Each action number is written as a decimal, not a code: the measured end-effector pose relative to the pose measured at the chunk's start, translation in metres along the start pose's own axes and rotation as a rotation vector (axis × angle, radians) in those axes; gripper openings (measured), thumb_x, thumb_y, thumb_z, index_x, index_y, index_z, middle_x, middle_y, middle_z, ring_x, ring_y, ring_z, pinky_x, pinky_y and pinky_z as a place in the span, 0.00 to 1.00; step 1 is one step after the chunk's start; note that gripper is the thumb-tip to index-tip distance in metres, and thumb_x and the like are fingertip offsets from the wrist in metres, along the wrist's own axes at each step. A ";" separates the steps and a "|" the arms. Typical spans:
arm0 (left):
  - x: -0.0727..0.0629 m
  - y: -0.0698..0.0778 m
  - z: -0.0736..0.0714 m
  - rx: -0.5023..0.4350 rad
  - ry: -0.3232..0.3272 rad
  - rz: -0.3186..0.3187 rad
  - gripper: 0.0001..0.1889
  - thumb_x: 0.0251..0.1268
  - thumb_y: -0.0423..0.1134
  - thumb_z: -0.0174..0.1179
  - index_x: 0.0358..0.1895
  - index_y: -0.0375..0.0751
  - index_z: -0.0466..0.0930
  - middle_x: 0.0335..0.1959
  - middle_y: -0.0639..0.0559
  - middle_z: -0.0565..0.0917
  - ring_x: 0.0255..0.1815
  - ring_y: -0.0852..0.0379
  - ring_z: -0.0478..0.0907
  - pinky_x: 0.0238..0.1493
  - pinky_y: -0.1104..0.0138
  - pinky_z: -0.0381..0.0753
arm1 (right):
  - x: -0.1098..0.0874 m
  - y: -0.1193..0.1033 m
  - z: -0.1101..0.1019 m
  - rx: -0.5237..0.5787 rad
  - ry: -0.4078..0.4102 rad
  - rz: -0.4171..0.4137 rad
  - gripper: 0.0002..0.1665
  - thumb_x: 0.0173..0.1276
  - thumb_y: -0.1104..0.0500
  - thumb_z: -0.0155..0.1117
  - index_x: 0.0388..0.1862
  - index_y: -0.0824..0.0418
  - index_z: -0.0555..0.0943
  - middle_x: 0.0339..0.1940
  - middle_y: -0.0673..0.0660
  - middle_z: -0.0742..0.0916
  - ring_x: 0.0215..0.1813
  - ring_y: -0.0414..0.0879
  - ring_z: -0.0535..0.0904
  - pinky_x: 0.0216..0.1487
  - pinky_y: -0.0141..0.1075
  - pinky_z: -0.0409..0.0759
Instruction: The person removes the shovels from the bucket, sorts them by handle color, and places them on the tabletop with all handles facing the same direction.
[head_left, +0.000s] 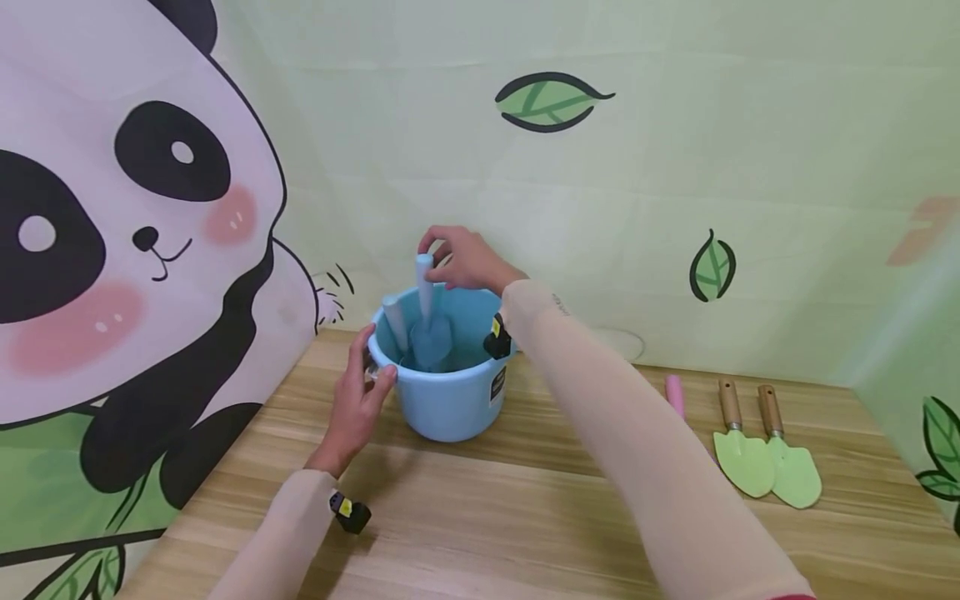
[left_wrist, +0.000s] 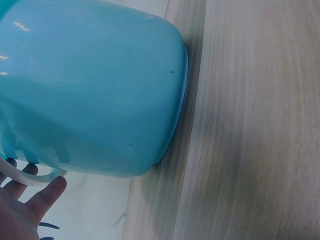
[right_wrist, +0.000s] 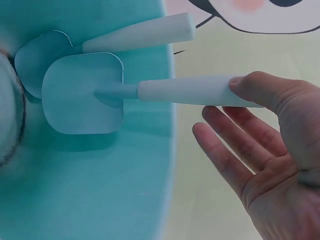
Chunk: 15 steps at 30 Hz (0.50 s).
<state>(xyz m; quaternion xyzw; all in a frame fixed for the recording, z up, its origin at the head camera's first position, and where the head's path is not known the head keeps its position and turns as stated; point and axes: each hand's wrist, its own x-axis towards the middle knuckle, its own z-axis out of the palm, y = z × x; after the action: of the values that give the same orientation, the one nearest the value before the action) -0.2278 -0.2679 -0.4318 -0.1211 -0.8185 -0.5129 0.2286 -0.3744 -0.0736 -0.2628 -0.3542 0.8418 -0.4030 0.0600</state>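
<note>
A light-blue bucket stands upright on the wooden table. My left hand grips its left side near the rim, with fingers about the pale bucket handle in the left wrist view. Thumb and fingertips of my right hand pinch the top of a small shovel's pale handle. Its broad blue blade points down inside the bucket. Behind it, a second blue shovel leans against the inner wall, its handle poking above the rim.
Two green trowels with wooden handles lie overlapping on the table at right. A pink handle shows beside them, partly hidden by my right sleeve. A printed cloth wall with a panda and leaves rises behind the bucket.
</note>
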 end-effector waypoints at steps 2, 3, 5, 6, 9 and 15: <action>0.000 0.001 0.000 0.002 0.002 0.002 0.35 0.80 0.44 0.52 0.83 0.58 0.47 0.80 0.44 0.61 0.75 0.36 0.65 0.60 0.31 0.73 | -0.003 -0.002 -0.004 -0.001 0.024 -0.026 0.16 0.71 0.62 0.70 0.55 0.56 0.78 0.51 0.60 0.86 0.48 0.55 0.86 0.43 0.38 0.88; 0.000 0.000 0.001 0.004 0.003 0.005 0.35 0.80 0.44 0.52 0.83 0.58 0.47 0.80 0.44 0.61 0.75 0.36 0.65 0.60 0.31 0.74 | -0.004 -0.003 -0.006 -0.001 0.034 -0.038 0.16 0.71 0.62 0.70 0.55 0.56 0.78 0.51 0.60 0.86 0.47 0.54 0.86 0.43 0.38 0.88; 0.000 0.001 0.001 0.010 0.004 0.004 0.35 0.80 0.42 0.53 0.83 0.59 0.47 0.80 0.44 0.62 0.74 0.36 0.65 0.60 0.32 0.74 | -0.005 -0.004 -0.009 0.000 0.055 -0.063 0.16 0.71 0.61 0.70 0.55 0.55 0.78 0.50 0.59 0.87 0.46 0.52 0.86 0.43 0.37 0.88; 0.000 0.000 0.001 0.011 0.004 0.005 0.35 0.80 0.41 0.52 0.83 0.58 0.47 0.80 0.44 0.62 0.74 0.36 0.65 0.60 0.32 0.75 | -0.006 -0.005 -0.011 0.001 0.064 -0.072 0.16 0.71 0.61 0.70 0.55 0.55 0.78 0.50 0.58 0.87 0.46 0.52 0.87 0.43 0.37 0.88; 0.000 -0.001 0.001 0.015 0.005 0.006 0.36 0.80 0.41 0.52 0.83 0.59 0.46 0.80 0.43 0.62 0.74 0.36 0.65 0.60 0.32 0.74 | -0.009 -0.009 -0.016 0.014 0.084 -0.082 0.17 0.71 0.60 0.70 0.56 0.56 0.77 0.50 0.58 0.87 0.45 0.50 0.86 0.43 0.36 0.88; 0.000 -0.002 0.002 0.009 0.011 0.007 0.35 0.80 0.42 0.52 0.83 0.58 0.47 0.79 0.44 0.62 0.74 0.36 0.65 0.59 0.31 0.75 | -0.017 -0.017 -0.024 0.054 0.139 -0.124 0.19 0.71 0.60 0.70 0.57 0.56 0.77 0.50 0.58 0.87 0.46 0.51 0.87 0.42 0.37 0.88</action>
<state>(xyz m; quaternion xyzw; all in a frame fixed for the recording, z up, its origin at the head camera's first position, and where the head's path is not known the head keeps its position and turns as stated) -0.2293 -0.2673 -0.4335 -0.1200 -0.8191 -0.5092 0.2354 -0.3625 -0.0545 -0.2376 -0.3750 0.8091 -0.4522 -0.0139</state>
